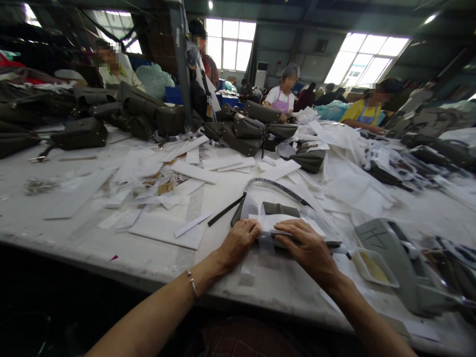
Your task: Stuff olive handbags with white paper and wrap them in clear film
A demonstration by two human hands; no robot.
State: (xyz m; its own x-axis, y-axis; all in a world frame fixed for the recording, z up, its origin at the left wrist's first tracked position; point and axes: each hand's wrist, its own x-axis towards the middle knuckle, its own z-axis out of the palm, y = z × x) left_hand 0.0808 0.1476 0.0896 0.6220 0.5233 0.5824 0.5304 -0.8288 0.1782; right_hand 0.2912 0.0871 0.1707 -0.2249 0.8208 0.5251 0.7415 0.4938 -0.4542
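Observation:
A dark olive handbag lies in front of me on the table, partly covered by white wrapping. Its strap arches up behind it in a clear cover, and a thin dark strap end sticks out to the left. With fingers curled together, my left hand grips the bag's near left side at the wrapping. My right hand bends its fingers over the near right edge, holding the bag through white sheet. The parts beneath my fingers are hidden.
White foam strips and sheets litter the table. Dark bags are piled beyond. To the right stand a grey tape-dispenser-like device and a plastic tub with yellowish contents. Several co-workers work across the table.

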